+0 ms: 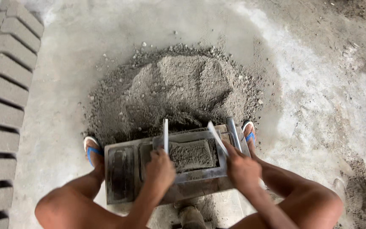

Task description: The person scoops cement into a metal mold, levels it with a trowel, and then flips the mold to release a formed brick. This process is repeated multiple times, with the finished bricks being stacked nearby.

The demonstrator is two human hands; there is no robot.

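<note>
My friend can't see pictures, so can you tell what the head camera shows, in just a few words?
A squatting person's left hand and right hand each grip a flat metal plate at the sides of a metal brick mould packed with grey mix. A heap of the mix lies ahead, and rows of moulded bricks sit left.

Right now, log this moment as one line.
left hand: grips plate | right hand: grips plate | mould: filled | mix pile: beyond mould

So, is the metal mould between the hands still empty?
No: the mould is packed with grey mix, and the left hand and right hand each grip a flat plate at its sides.
</note>
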